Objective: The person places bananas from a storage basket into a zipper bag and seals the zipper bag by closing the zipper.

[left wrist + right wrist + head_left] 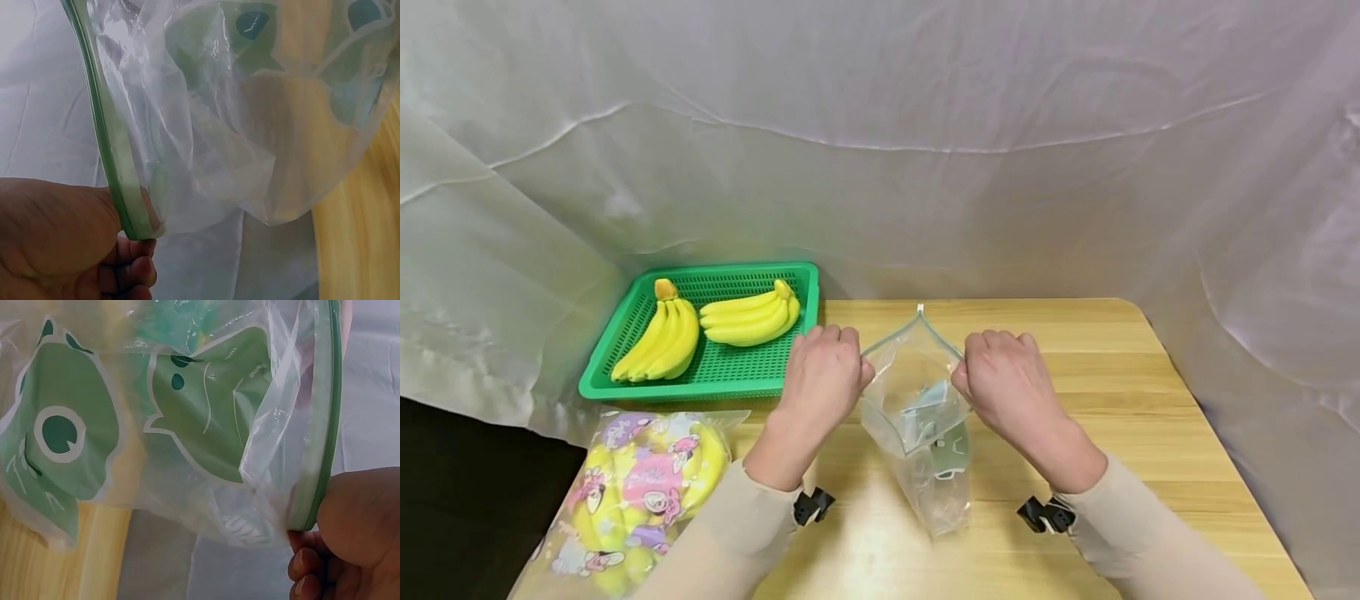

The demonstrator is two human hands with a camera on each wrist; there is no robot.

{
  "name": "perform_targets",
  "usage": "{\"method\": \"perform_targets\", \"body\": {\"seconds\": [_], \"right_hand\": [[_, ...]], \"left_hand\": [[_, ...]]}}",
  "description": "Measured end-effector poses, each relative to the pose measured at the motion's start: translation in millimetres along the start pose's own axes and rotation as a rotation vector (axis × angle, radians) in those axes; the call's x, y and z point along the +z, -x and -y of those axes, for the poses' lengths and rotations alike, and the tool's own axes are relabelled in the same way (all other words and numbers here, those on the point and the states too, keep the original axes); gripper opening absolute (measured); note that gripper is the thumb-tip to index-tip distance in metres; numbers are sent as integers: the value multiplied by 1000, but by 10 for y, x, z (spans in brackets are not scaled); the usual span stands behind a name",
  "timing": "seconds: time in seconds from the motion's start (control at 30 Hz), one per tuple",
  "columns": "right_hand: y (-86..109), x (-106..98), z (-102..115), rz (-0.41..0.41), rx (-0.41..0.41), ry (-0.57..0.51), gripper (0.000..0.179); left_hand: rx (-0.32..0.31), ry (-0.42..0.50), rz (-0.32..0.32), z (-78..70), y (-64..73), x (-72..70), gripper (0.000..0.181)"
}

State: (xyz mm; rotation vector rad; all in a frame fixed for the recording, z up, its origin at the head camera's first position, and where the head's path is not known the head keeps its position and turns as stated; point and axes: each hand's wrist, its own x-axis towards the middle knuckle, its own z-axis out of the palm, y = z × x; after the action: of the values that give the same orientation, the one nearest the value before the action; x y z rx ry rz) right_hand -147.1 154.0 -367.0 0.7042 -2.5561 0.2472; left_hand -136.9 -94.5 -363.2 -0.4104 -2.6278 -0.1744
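A clear plastic zip bag [931,500] with green and pale blue animal prints hangs over the wooden table, its mouth spread into a diamond. My left hand [823,371] grips the left corner of the mouth, and my right hand [1007,375] grips the right one. At the far point of the opening sits a small white zip slider [920,309]. In the left wrist view, thumb and curled fingers pinch the end of the green zip strip [100,125]. The right wrist view has the same hold on the opposite end, beside a large green print [212,406].
A green plastic basket [700,388] at the back left holds two bunches of bananas [748,319]. In front of it lies a printed clear bag [640,492] with yellow contents, partly behind my left forearm. Grey-white cloth [880,208] hangs behind the wooden table [1112,400].
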Motion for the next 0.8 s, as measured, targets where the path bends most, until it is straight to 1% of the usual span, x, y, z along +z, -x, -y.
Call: {"method": "perform_targets", "body": {"seconds": [0.23,0.3,0.37,0.47,0.5,0.6,0.67,0.73,0.8], "right_hand": [[7,22,8,28,63,-63,23],[2,25,14,34,78,-79,22],[7,29,13,45,94,-91,21],[11,32,12,58,115,-107,19],[12,33,12,61,120,-112,19],[12,33,16,64,132,-124,19],[12,33,19,62,135,-130,20],[10,32,21,56,136,-132,21],[9,30,22,51,135,-132,21]], "left_hand": [[-11,75,35,21,-13,-14,25],[-18,100,67,23,-24,-35,22],[-34,133,119,21,-36,-61,18],[-72,198,191,43,-60,-113,16],[-87,224,205,62,-70,-126,16],[-140,281,216,167,-106,-163,17],[-181,297,212,278,-129,-168,16],[-221,291,215,419,-152,-153,14],[-254,265,231,589,-169,-106,14]]}}
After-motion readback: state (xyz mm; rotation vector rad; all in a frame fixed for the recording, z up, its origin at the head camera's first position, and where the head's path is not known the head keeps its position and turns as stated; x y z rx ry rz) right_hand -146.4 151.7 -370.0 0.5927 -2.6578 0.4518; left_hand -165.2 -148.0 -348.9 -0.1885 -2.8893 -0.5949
